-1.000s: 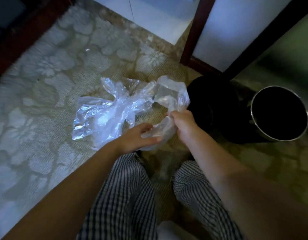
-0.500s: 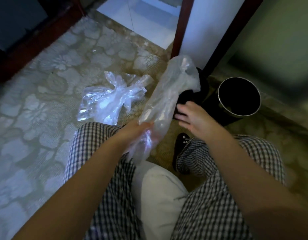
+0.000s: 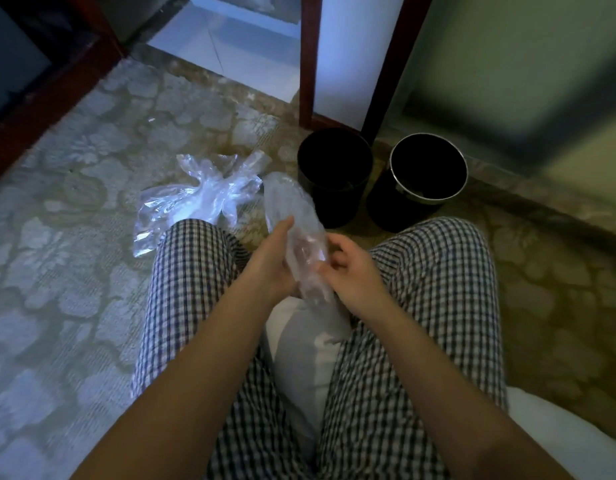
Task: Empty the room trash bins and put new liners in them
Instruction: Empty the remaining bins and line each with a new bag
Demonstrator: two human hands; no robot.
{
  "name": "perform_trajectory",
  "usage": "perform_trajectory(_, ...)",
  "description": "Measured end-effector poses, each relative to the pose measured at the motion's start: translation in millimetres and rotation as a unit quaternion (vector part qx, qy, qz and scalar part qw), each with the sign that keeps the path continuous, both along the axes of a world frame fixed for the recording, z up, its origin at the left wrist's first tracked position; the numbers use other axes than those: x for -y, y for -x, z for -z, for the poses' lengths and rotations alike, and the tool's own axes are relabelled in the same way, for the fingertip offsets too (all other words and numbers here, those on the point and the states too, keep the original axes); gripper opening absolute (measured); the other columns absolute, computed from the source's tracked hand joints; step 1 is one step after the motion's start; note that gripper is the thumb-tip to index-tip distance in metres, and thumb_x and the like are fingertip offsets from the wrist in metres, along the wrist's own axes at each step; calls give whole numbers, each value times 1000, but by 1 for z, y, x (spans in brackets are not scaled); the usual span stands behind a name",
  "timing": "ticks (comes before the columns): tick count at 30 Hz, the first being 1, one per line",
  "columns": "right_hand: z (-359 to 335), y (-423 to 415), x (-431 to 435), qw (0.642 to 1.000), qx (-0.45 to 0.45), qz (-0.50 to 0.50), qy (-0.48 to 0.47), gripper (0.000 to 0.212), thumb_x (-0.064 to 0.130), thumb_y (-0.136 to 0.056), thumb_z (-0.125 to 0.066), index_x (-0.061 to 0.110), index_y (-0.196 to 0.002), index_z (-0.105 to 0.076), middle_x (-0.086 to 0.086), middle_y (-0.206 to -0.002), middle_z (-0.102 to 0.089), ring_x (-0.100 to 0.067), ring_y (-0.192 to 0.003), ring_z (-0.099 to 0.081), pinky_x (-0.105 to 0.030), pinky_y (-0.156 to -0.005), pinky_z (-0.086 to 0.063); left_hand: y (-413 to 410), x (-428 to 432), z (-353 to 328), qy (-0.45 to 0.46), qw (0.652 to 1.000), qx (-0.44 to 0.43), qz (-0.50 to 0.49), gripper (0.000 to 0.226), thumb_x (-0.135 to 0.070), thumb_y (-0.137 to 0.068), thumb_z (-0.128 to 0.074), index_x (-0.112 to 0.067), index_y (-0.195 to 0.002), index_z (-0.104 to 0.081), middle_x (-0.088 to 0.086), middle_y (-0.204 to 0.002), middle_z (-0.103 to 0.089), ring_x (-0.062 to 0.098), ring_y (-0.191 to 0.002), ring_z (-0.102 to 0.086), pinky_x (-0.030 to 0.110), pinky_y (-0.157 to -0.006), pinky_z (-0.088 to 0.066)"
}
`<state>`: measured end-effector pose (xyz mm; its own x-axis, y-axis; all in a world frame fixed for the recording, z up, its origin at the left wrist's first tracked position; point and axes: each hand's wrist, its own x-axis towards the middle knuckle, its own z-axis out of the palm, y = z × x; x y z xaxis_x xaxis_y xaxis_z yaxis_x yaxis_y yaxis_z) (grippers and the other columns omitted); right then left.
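Left hand [image 3: 268,268] and right hand [image 3: 353,275], nearly touching, grip one clear liner [image 3: 291,213], its lower end hidden between them. A second liner [image 3: 199,199] lies beyond-left. Two bins beyond, insides unreadably dark: plain bin [image 3: 329,207], rimmed bin [image 3: 396,213].

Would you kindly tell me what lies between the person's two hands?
In the head view, a rolled clear liner stands between the left hand and right hand, touching both.

Patterned carpet floor [image 3: 74,271], beige/grey floral. On it a crumpled clear liner [image 3: 202,197] lies spread out at L. To its R, 2 black bins stand upright side by side: L bin [image 3: 331,206] plain, R bin [image 3: 396,213] w/ metal rim.
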<state>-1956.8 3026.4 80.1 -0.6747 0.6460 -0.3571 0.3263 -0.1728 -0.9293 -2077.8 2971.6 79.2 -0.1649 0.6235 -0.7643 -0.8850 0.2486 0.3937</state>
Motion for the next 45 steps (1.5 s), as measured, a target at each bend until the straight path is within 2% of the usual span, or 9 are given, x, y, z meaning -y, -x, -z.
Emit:
perform_trajectory(6, 1, -14, -5, 993, 29, 89, -69, 16, 5, -90, -59, 12, -76, -60, 0, -63, -58, -5, -54, -53, -21, -57, -45, -14, 28, -3, -105, 992, -10, -73, 64, -58, -92, -33, -6, -122, -53, 7, -108, -67, 18, -97, -66, 34, -82, -55)
perform_trajectory(13, 3, -9, 11, 984, 84, 75, -140, 33, 16, -95, -51, 2, -66, -56, -8, -57, -48, -10, -53, -43, -21, -53, -36, -58, 68, 11, -66, 963, -249, 83, 40, -44, -78, -51, -27, -113, -56, -10, -120, -59, 2, -110, -55, 22, -85, -43)
perform_trajectory(16, 7, 0, 24, 981, 105, 7, -164, 37, 19, -97, -50, 13, -60, -50, -1, -55, -46, -9, -52, -42, -25, -55, -36, -59, 67, 14, -42, 941, -324, 92, 9, -26, -93, -51, -23, -93, -60, -3, -95, -64, 0, -86, -60, 16, -75, -47)
perform_trajectory(23, 13, 11, 40, 981, 89, -55, -165, 37, 13, -96, -50, 13, -60, -45, 2, -51, -40, -5, -48, -36, -22, -50, -30, -50, 67, 25, 72, 878, -473, -13, 41, -9, -99, -43, -12, -57, -41, 3, -54, -40, 4, -48, -38, 18, -48, -31)
perform_trajectory(27, 10, 8, 45, 980, 80, -72, -167, 37, 14, -98, -48, 8, -61, -47, 2, -49, -42, -5, -44, -39, -19, -48, -32, -37, 67, 26, 107, 884, -448, -85, 41, -5, -96, -42, -11, -56, -43, 2, -52, -45, 7, -47, -42, 28, -54, -39)
perform_trajectory(32, 5, 5, 47, 985, 58, -61, -152, 39, 14, -99, -47, 0, -63, -52, 0, -47, -45, -3, -39, -42, -16, -46, -35, -20, 70, 19, 137, 874, -425, -193, 47, -15, -101, -38, -7, -55, -45, -1, -40, -49, 2, -32, -44, 17, -40, -39)
perform_trajectory(36, -3, 1, 48, 994, 47, -35, -94, 36, 10, -99, -45, 2, -65, -52, -5, -48, -46, 0, -35, -42, -10, -43, -35, -8, 77, 22, 149, 880, -374, -250, 43, -24, -99, -44, -8, -60, -48, -1, -47, -52, 13, -46, -50, 25, -51, -46)
perform_trajectory(42, -2, 3, 46, 995, 65, 21, -69, 40, 14, -99, -45, 9, -60, -49, -2, -47, -43, 0, -35, -38, -13, -41, -34, -23, 82, 19, 61, 966, -227, -104, 34, -35, -93, -55, -2, -86, -57, 6, -63, -59, 7, -44, -55, 18, -39, -42)
perform_trajectory(45, -1, 2, 50, 993, 56, -24, -99, 32, 12, -97, -49, -2, -69, -56, 1, -47, -42, -2, -36, -38, -14, -42, -32, -34, 78, 14, 77, 970, -218, -74, 33, -34, -93, -55, -6, -76, -60, 2, -60, -62, 6, -47, -57, 17, -40, -41)
